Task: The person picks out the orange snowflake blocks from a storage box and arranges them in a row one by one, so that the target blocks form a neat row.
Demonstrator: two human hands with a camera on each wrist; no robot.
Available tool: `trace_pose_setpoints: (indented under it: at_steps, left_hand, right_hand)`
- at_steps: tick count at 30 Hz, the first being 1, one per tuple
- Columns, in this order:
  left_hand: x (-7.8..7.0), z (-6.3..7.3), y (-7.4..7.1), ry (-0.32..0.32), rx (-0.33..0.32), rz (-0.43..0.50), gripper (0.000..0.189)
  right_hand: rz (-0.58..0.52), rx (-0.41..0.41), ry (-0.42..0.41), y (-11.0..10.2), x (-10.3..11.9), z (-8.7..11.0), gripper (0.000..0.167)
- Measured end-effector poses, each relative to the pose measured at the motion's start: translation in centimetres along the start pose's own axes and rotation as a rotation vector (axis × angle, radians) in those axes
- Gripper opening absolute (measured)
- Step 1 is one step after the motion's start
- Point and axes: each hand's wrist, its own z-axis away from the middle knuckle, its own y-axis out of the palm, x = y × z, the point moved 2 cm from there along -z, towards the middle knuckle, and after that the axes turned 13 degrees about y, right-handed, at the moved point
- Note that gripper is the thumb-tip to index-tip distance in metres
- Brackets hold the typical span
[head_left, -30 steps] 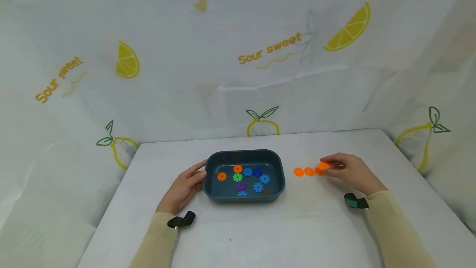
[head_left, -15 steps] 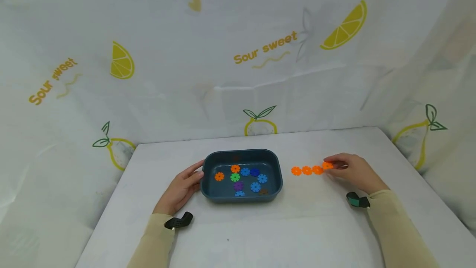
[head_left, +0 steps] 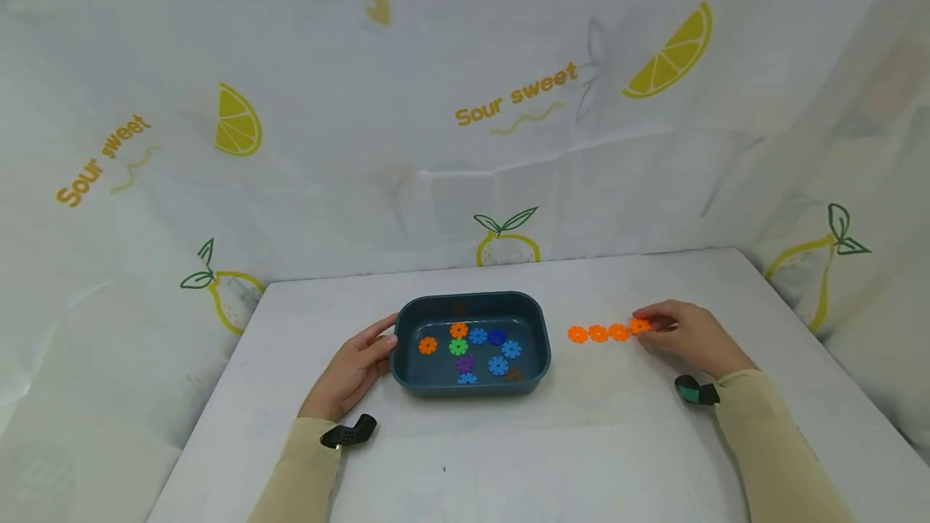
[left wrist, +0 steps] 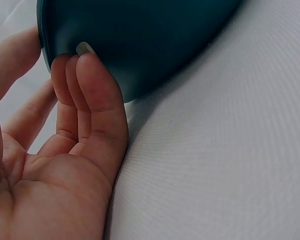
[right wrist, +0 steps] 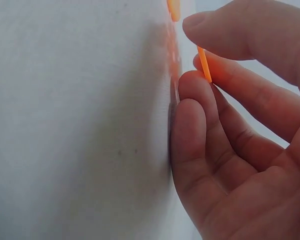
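Observation:
My left hand (head_left: 347,374) holds the left end of a dark teal plastic tray (head_left: 414,384), its fingers bent against the outer wall (left wrist: 140,55). Inside lie notched snowflake building discs: two orange, one green (head_left: 458,347), one purple (head_left: 465,364), one brown and several blue (head_left: 497,366). To the right of the tray, my right hand (head_left: 693,337) pinches an orange snowflake disc (head_left: 640,326) between thumb and fingers. In the right wrist view this disc (right wrist: 204,65) appears edge-on, tilted, close beside the table. Three more orange discs (head_left: 598,333) lie in a row left of it.
A white-covered table (head_left: 567,466) carries everything. Behind and at both sides hangs a white sheet (head_left: 407,144) printed with lemons and lettering. A black strap with a small mount (head_left: 350,431) sits on the left wrist, and another (head_left: 696,391) on the right.
The right hand's orange disc has moved from over the end of the row to its right end and dropped slightly lower. The left hand stays at the tray; the head view shifts slightly.

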Motion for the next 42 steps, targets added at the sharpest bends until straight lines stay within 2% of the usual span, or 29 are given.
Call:
trace_pose_setpoints:
  at_steps: [14,42]
  left_hand:
    - [-0.09,0.07,0.13,-0.002,0.018,0.003,0.058]
    - [0.03,-0.04,-0.19,0.009,0.03,0.009,0.058]
  right_hand:
    - [0.022,-0.026,0.004,0.3,0.0,-0.03,0.037]
    - [0.023,-0.004,0.011,0.41,0.16,-0.26,0.039]
